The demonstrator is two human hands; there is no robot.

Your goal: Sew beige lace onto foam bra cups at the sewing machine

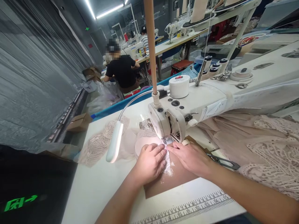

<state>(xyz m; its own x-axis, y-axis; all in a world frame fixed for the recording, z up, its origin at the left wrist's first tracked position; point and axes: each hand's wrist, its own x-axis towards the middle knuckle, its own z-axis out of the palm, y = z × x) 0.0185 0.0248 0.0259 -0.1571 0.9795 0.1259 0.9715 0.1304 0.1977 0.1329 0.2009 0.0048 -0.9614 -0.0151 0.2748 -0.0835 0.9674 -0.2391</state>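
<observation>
My left hand (151, 161) has its fingers bent and closed on a pale pink padded fabric piece (141, 142), edged with mesh and shaped like a bra cup. A white ribbed strip of that work (167, 163) shows below my fingertips. My right hand (190, 157) pinches its near edge, thumb and fingers together, just right of the needle area. Both hands lie right before the sewing machine's head (161, 119); the presser foot (164, 140) is partly hidden. Under them is a brown plate (179, 177) on the white table (93, 193).
Lace pieces (95, 149) lie to the left beneath a bendable lamp (115, 141). More beige lace fabric (268, 149) is heaped on the right, by a dark metal tool (224, 161). A printed ruler (187, 210) runs along the front. Beyond, a person in black (122, 73) sits at another machine.
</observation>
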